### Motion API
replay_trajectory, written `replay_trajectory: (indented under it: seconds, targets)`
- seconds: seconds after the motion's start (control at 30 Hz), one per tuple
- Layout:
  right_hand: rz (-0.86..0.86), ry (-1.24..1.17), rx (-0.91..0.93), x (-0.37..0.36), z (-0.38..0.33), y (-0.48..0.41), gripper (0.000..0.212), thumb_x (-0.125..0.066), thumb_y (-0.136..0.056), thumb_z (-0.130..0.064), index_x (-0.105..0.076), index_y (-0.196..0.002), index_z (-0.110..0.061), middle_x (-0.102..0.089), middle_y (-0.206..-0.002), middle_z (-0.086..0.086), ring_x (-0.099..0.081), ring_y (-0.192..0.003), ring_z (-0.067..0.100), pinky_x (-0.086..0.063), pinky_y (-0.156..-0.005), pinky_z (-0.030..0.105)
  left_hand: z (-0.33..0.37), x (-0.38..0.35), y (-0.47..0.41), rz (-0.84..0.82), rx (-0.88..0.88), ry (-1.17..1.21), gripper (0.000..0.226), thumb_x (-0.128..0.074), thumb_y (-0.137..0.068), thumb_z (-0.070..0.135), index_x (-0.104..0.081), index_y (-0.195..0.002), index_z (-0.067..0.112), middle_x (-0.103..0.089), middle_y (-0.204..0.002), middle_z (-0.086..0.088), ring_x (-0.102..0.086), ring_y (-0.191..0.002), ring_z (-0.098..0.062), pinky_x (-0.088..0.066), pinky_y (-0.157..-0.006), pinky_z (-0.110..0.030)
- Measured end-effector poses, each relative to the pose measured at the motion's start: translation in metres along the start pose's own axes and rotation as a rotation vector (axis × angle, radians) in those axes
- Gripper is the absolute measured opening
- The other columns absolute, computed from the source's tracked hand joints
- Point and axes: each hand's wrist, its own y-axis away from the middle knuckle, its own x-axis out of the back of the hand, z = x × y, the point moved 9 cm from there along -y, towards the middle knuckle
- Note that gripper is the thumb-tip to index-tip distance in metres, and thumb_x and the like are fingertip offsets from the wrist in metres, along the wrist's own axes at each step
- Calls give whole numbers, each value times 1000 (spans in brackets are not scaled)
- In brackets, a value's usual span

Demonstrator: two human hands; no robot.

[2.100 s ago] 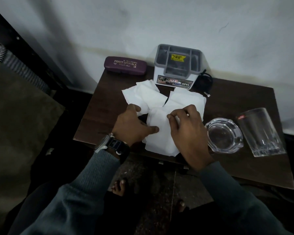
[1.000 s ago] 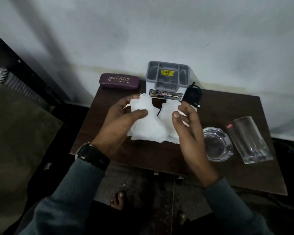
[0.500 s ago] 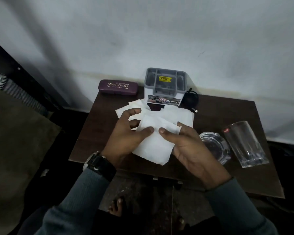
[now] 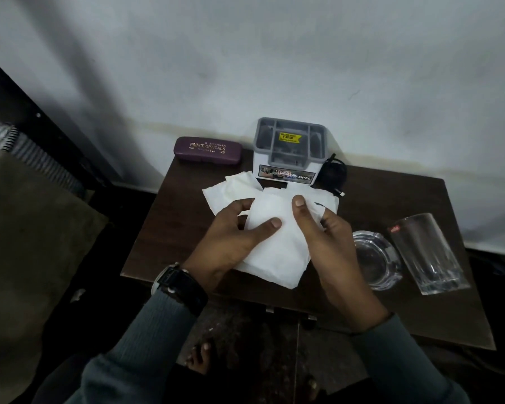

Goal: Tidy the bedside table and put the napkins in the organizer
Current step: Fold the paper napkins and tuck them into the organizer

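We counted one organizer [image 4: 289, 150], one spectacle case [image 4: 207, 150], one glass ashtray [image 4: 373, 258], one glass tumbler [image 4: 429, 255], one coiled black cable [image 4: 333, 173] and one table [image 4: 169, 228]. Of white napkins [image 4: 274, 252] we made out at least three; their overlap hid any surer number.

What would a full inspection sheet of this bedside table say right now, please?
Surface: dark wooden table, set against the wall.
Job's things: one napkin held over the table; loose napkins lying overlapped in front of the organizer, with no napkin visible inside it.
Clutter: spectacle case at the back left; glass ashtray and tumbler at the right.
Grippers: left hand and right hand both pinch the napkin, thumbs on top.
Cables: coiled black cable just right of the organizer.
Surroundings: white wall; bedding at the left; bare foot on the floor.
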Motion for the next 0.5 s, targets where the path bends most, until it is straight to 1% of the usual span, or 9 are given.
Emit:
replay_trajectory:
  seconds: [0.07, 0.13, 0.17, 0.23, 0.27, 0.33, 0.37, 0.43, 0.5]
  targets:
    - [-128, -27, -34, -7, 4, 0, 31, -74, -89, -49, -77, -113, -30, -79, -115, -3, -74, -110, 17, -58, -98, 49, 0, -3, 1, -18, -6, 35, 46, -87, -83, 28, -68, -125, 24, -81, -108, 3, -78, -97, -12, -63, -77, -27]
    - [-233, -84, -58, -13, 7, 1, 25, -76, -93, -23, -76, -118, -23, -77, -120, 4, -73, -114, 24, -56, -101, 52, 3, -2, 1, 13, -14, 79, 40, -83, -87, 22, -69, -125, 18, -81, -110, -1, -78, -100, -17, -63, -77, -28]
    - [-234, -118, -70, -12, 9, 0, 28, -75, -92, -11, -75, -119, -19, -77, -120, 7, -73, -114, 27, -55, -101, 53, 3, 0, 1, 43, 9, 120, 39, -82, -88, 23, -70, -124, 16, -81, -110, -2, -78, -102, -20, -64, -80, -31]
    - [-139, -235, -112, -4, 14, -3, 31, -73, -89, 3, -76, -117, -12, -77, -119, 12, -73, -113, 32, -56, -99, 56, -5, -4, 3, 48, 142, 329, 38, -76, -92, 32, -71, -125, 13, -80, -113, -6, -77, -107, -25, -64, -86, -40]
    - [-67, -312, -134, 1, 15, -4, 30, -72, -88, 5, -76, -114, -10, -77, -117, 12, -74, -110, 32, -58, -95, 56, -9, -11, 5, 4, 215, 462, 40, -70, -96, 39, -71, -125, 12, -80, -116, -8, -76, -108, -26, -64, -88, -43]
    - [74, -477, -149, 9, 17, -6, 26, -73, -87, 6, -79, -105, -12, -78, -115, 12, -76, -105, 28, -64, -82, 47, -11, -24, 11, -94, 313, 637, 47, -62, -98, 48, -69, -128, 13, -78, -121, -12, -75, -110, -30, -64, -86, -44]
    - [128, -517, -131, 11, 17, -6, 24, -73, -87, 5, -80, -100, -14, -78, -114, 11, -77, -102, 26, -64, -79, 43, -11, -28, 14, -127, 323, 679, 48, -61, -98, 46, -67, -131, 12, -77, -123, -14, -75, -111, -31, -64, -86, -43]
    - [176, -408, -13, 13, 7, -3, 29, -72, -90, 2, -82, -96, -25, -80, -111, 2, -77, -102, 20, -63, -83, 40, -9, -33, 14, -149, 277, 707, 44, -61, -100, 32, -62, -137, 8, -74, -127, -16, -73, -117, -33, -64, -89, -43]
    - [163, -140, 195, 11, -15, 4, 37, -70, -93, 2, -81, -97, -33, -80, -110, -7, -75, -107, 13, -60, -94, 39, -7, -31, 11, -96, 214, 707, 39, -57, -103, 12, -57, -141, 3, -73, -129, -18, -71, -119, -34, -65, -86, -41]
